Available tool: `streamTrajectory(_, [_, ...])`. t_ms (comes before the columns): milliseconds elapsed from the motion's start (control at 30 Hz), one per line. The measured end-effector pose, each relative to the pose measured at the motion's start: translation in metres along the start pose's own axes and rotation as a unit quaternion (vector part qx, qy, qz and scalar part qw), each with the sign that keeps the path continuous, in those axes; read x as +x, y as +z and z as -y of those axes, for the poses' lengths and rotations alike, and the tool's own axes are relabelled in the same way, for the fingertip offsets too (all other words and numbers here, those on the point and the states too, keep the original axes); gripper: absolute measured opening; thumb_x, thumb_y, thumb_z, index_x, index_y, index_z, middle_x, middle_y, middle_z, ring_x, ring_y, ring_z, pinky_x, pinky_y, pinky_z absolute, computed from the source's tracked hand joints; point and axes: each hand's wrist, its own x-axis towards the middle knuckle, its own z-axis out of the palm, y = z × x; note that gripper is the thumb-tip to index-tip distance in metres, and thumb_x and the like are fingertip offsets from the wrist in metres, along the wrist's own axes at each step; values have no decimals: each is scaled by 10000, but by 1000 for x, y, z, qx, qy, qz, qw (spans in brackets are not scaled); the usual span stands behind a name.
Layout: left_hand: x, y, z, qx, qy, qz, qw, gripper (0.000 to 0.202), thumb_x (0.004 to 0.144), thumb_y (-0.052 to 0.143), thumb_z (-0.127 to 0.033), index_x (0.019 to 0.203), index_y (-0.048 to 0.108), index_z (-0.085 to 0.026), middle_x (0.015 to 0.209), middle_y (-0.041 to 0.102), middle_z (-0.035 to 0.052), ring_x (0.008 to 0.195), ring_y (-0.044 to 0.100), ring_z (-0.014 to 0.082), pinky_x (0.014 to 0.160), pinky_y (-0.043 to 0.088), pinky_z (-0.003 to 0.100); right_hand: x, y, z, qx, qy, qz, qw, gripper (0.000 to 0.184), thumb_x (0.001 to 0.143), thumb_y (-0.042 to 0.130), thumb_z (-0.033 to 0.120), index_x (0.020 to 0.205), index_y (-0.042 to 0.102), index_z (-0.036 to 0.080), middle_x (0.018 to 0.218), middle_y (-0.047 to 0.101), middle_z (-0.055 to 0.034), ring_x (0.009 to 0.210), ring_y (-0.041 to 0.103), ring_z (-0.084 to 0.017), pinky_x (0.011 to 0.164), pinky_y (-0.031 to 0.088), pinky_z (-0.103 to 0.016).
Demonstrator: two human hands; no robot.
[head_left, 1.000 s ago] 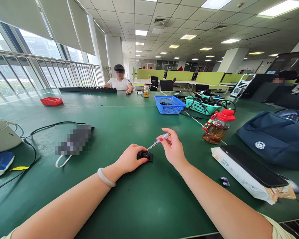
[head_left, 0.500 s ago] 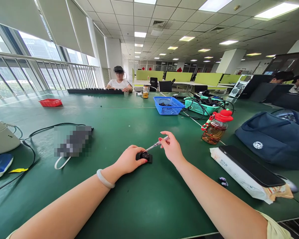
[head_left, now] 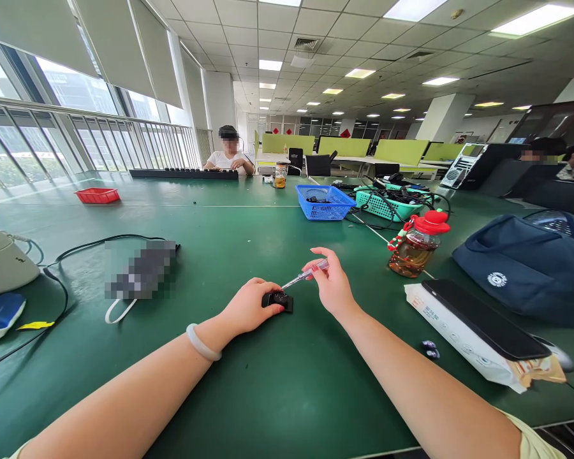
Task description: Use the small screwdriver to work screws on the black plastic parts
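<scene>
On the green tabletop lies a small black device [head_left: 284, 301], roughly block-shaped; its exact kind I cannot make out. My left hand [head_left: 252, 307], with a pale bangle at the wrist, is closed around its left side, thumb in front and fingers behind. My right hand [head_left: 332, 280] pinches a screwdriver [head_left: 302, 276] with a clear handle and thin metal shaft. The shaft slants down to the left, and its tip is at the top of the black device. Whether the tip sits in a screw is too small to tell.
To the right are a bottle with a red lid [head_left: 414, 248], a navy bag [head_left: 526, 268], and a black phone-like slab [head_left: 483, 319] on a white packet. Blue [head_left: 325, 207] and green baskets [head_left: 387, 207] stand farther back. A blurred dark object [head_left: 143, 271] lies left. A person [head_left: 228, 156] sits opposite.
My right hand and the screwdriver have shifted slightly to the right, and the handle sits a little lower. My left hand keeps its hold on the black device.
</scene>
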Motion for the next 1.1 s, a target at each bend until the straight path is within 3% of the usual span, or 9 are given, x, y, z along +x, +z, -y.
streamTrajectory(267, [-1, 0, 0, -5, 0, -5, 1000, 356, 809, 675, -384, 1137, 696, -245, 1084, 687, 80, 1097, 595, 283, 993, 505, 431, -3, -1, 3, -6, -53, 24, 998, 267, 928, 482, 319, 1187, 480, 257, 866, 690, -18, 726, 632, -174, 778, 548, -387])
streamTrajectory(867, [-1, -1, -2, 5, 3, -2, 1000, 325, 817, 680, -380, 1114, 697, -250, 1077, 700, 66, 1114, 586, 284, 989, 502, 418, -8, -1, 9, 17, -89, 90, 992, 338, 943, 485, 334, 1262, 389, 277, 886, 651, -5, 691, 592, -153, 764, 526, -383])
streamTrajectory(1000, [-1, 0, -1, 6, 5, -2, 1000, 326, 818, 681, -384, 1116, 696, -252, 1085, 698, 63, 1117, 585, 282, 993, 499, 418, -7, 0, 8, 66, -62, 90, 992, 418, 915, 570, 409, 1272, 396, 277, 873, 663, -1, 681, 585, -151, 760, 527, -388])
streamTrajectory(1100, [-1, 0, 0, 7, 4, -4, 1000, 334, 814, 683, -386, 1116, 698, -245, 1081, 693, 65, 1095, 594, 278, 990, 500, 411, -5, 0, 8, 124, -20, 102, 987, 452, 850, 655, 503, 1195, 488, 263, 888, 694, -18, 698, 611, -156, 786, 541, -396])
